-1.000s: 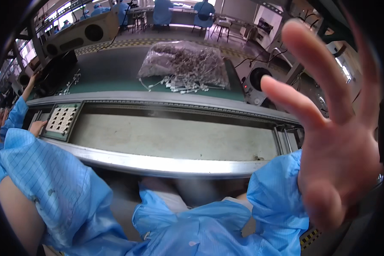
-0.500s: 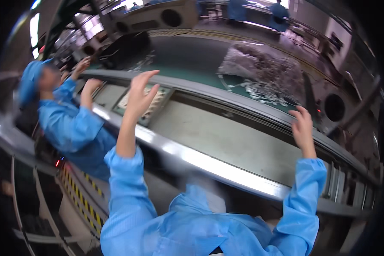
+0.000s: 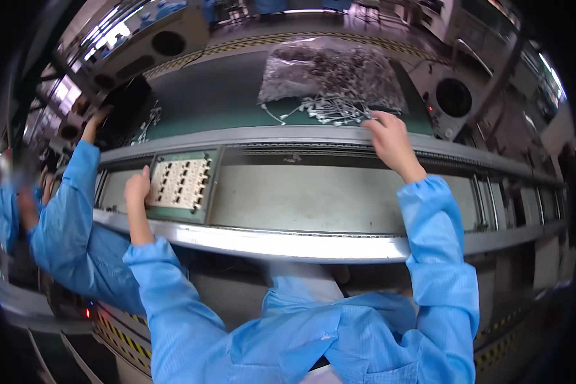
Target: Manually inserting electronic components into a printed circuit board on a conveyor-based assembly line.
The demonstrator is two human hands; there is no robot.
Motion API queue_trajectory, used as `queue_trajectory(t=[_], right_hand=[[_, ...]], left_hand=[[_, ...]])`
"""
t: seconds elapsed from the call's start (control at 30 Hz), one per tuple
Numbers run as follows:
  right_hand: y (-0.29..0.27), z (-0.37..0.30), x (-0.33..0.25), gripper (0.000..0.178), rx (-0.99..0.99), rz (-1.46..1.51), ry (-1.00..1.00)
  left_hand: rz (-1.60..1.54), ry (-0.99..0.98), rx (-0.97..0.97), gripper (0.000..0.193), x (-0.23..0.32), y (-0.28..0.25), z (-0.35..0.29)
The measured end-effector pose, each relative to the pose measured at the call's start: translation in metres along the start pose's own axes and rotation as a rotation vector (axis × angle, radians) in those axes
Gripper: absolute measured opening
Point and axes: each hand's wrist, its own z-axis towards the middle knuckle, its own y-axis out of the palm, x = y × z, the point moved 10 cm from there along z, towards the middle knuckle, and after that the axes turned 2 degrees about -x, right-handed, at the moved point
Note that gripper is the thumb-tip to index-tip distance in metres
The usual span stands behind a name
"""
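Observation:
My left hand (image 3: 137, 190) is at the left edge of a green board (image 3: 178, 214) that carries rows of cream-coloured blocks. Its fingers are curled in against that edge. The board lies on the conveyor line, between the two metal rails. Farther out and to the right, my right hand (image 3: 392, 141) reaches over the far rail to the near right end of a pile of white cables (image 3: 333, 110). Its thumb and fingers come together at the cable ends. Whether a cable is between them cannot be made out.
A large clear plastic bag (image 3: 326, 67) of cables lies behind the pile on a green belt (image 3: 217, 96). A few loose cables (image 3: 148, 123) lie farther left. The near metal rail (image 3: 288, 244) runs in front of me. A co-worker in blue (image 3: 77, 211) reaches over the line at my left.
My left hand has come down onto the board's left edge from above it. My right hand has moved left to the cable pile. The view has turned, and the co-worker's arm reaches farther out.

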Motion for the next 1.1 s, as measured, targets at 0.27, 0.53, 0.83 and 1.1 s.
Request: queue_trajectory(t=[0.27, 0.53, 0.83, 1.1], right_hand=[[0.07, 0.038, -0.001, 0.024, -0.2, -0.212, 0.062], [0.043, 0.031, 0.033, 0.008, -0.095, 0.182, 0.047], [0.02, 0.038, 0.032, 0.011, 0.088, 0.266, 0.117], [-0.007, 0.034, 0.039, 0.015, 0.22, 0.613, 0.407]], left_hand=[[-0.022, 0.443, -0.178, 0.055, 0.224, -0.02, -0.153], [-0.111, 0.698, 0.137, 0.023, 0.364, -0.058, -0.145], [-0.247, 0.798, 0.529, 0.017, 0.408, -0.024, -0.137], [-0.328, 0.888, 0.401, 0.009, 0.41, -0.026, -0.138]])
